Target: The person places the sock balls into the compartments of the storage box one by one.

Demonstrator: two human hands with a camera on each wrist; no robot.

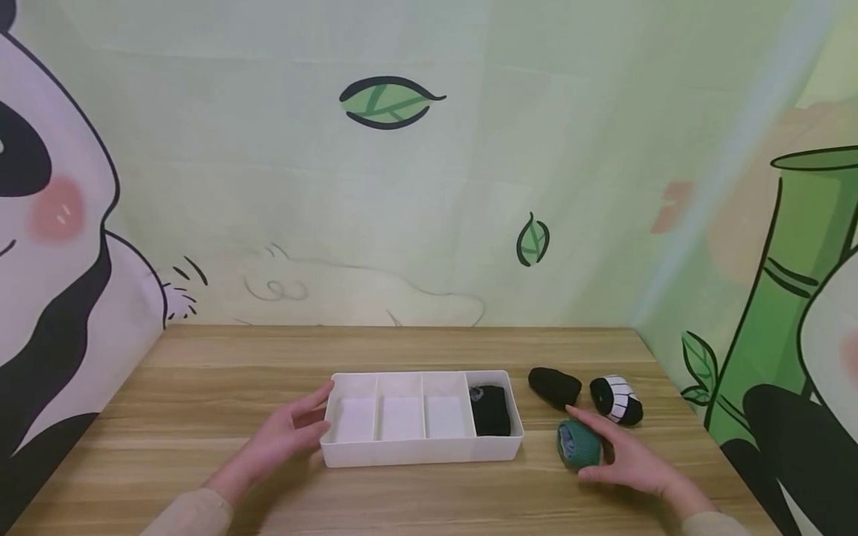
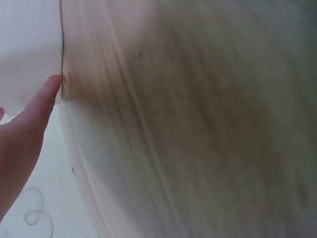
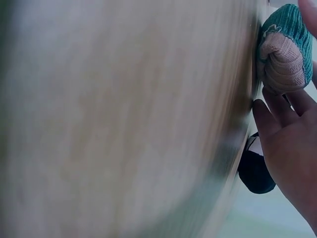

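A white box (image 1: pixel 422 452) with a row of compartments stands on the table. A dark rolled sock (image 1: pixel 491 411) fills its rightmost compartment. At the box's left end, my left hand (image 1: pixel 288 435) touches the side with extended fingers and thumb. My right hand (image 1: pixel 633 458) spans a green rolled sock (image 1: pixel 582 447), thumb at its near side and fingers reaching past its far side. In the right wrist view the green sock (image 3: pixel 285 54) shows a pale folded inside, and the fingers (image 3: pixel 280 106) lie straight beside it.
Behind the green sock lie a black rolled sock (image 1: pixel 555 388) and a black-and-white rolled sock (image 1: pixel 617 400). The wooden table (image 1: pixel 221 372) ends at a printed backdrop (image 1: pixel 429 186) with a panda, leaves and bamboo.
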